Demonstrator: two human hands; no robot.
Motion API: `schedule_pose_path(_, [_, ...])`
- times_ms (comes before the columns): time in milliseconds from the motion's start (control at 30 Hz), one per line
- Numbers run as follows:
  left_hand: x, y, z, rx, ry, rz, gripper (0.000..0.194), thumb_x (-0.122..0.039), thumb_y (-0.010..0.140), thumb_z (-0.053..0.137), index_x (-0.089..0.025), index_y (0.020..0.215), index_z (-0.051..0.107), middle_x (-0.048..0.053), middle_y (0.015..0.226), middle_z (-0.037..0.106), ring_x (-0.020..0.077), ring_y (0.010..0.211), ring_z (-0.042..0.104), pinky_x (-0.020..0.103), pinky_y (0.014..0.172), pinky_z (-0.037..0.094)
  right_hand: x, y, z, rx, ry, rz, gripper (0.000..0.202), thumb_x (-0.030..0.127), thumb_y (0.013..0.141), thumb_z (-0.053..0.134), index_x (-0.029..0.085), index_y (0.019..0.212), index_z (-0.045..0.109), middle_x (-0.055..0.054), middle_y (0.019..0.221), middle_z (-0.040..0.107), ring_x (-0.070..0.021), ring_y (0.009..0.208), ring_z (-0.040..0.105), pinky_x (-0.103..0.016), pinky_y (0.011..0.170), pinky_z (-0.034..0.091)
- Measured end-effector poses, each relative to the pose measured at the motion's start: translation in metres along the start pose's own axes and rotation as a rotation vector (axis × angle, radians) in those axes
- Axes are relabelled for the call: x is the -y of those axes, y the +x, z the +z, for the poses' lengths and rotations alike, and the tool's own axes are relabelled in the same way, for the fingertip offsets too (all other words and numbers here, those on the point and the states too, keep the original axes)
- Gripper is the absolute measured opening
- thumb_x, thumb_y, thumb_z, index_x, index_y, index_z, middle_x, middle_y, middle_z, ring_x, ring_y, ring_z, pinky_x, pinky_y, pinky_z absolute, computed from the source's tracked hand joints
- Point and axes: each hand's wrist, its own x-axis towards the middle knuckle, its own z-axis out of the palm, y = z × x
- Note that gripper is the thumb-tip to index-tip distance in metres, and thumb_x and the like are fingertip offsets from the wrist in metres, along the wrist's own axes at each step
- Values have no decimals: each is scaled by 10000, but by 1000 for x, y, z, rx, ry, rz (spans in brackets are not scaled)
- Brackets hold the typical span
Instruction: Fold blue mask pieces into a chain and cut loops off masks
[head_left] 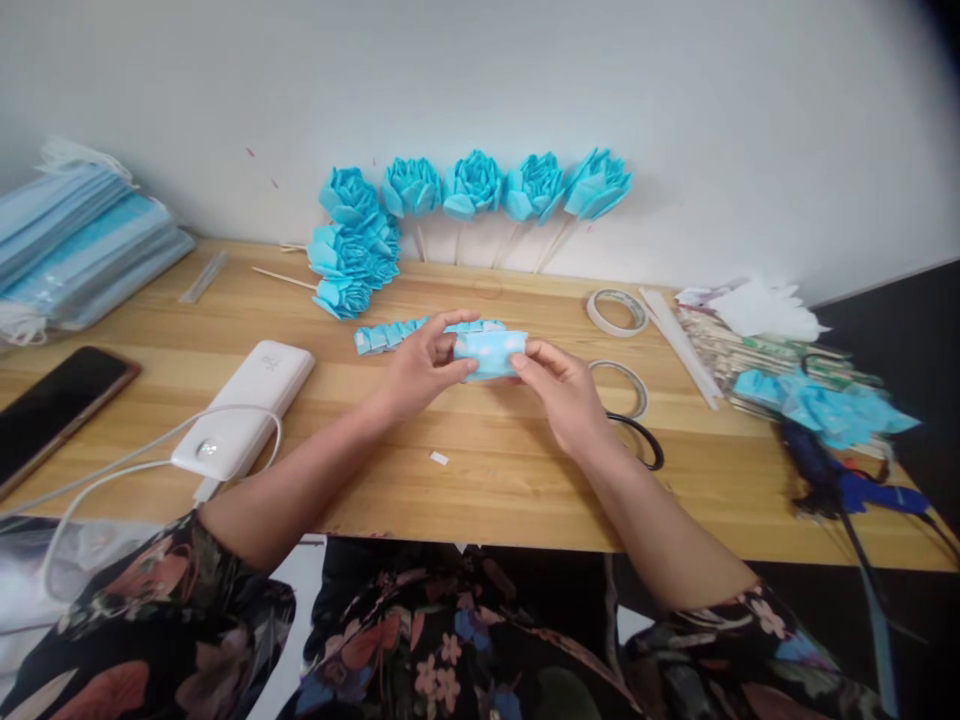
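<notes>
Piece of light-blue material (491, 354), one: held above the desk (405, 480), its left end gripped by my left fingers (456, 372), its right end by my right fingers (534, 375). Just behind it, I list one row of pleated blue pieces (386, 337); to the right, two pale tape rolls (616, 331) and one black ring (658, 450); to the left, one white power bank (247, 405). At the wall (480, 80): four blue flowers (474, 187) on thin sticks, in a row.
</notes>
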Motion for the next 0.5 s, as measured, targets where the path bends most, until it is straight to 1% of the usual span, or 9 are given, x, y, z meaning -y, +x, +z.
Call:
schedule_pose_path(67, [0,-1,2,25,7,6,596,-227,714,773,-153,1265,558,2,806,672,112,701,610,232,658,470,0,0,1,28,43,16,213,441,818,686,233,860,693,-13,854,677,-166,815,587,-330,799,494])
schedule_pose_path(167, [-1,-1,3,46,28,6,590,-221,715,771,-155,1265,570,-16,754,646,107,672,589,226,631,445,-1,0,1,40,72,19,203,419,793,714,233,872,706,-11,866,695,-167,816,598,-337,811,498])
schedule_pose_path(267, [-3,-1,1,-18,61,28,563,-233,731,769,-153,1257,586,-23,735,628,99,656,565,227,622,427,-4,1,1,12,37,18,180,405,788,713,237,851,709,-9,848,691,-170,796,595,-338,789,490])
schedule_pose_path(333, [-4,-1,0,-64,60,35,541,-249,748,762,-155,1253,590,-13,763,643,103,683,577,233,646,437,-5,1,1,2,7,14,180,410,789,707,238,843,707,-11,843,686,-175,796,592,-341,781,485])
schedule_pose_path(433, [-5,-1,-2,-95,19,35,521,-269,769,743,-157,1251,579,5,814,670,116,735,609,251,701,470,-4,1,1,5,2,11,182,409,782,708,237,842,707,-15,858,688,-178,811,593,-345,798,486])
schedule_pose_path(500, [-5,0,-2,-110,0,43,509,-262,771,733,-157,1242,573,3,813,673,117,736,614,259,716,484,-2,1,2,6,15,19,180,401,775,710,233,840,707,-14,861,686,-174,807,587,-341,801,483])
